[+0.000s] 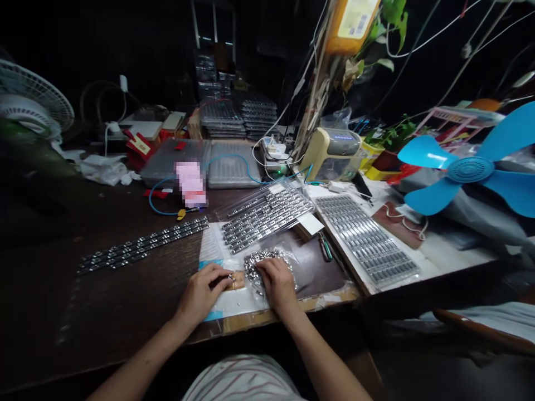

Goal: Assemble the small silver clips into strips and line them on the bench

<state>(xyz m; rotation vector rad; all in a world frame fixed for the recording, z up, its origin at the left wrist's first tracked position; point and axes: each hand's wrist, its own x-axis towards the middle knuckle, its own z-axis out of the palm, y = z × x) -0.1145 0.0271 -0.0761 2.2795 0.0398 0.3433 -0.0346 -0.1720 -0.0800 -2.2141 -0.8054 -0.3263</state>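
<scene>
At the table's front edge, my left hand is closed in a pinch at a small tan block; a tiny metal part seems to be between thumb and forefinger, too small to name. My right hand has its fingertips down in a pile of small shiny metal parts on a clear plastic bag; what the fingers hold is hidden. Just beyond the pile lies a clear tray with rows of metal pieces. Rows of similar metal pieces lie on the dark table to the left.
A long tray of metal parts and a green-handled screwdriver lie to the right. A blue fan stands at far right, a white fan at far left. Stacked trays, a cream machine and a blue cable are behind.
</scene>
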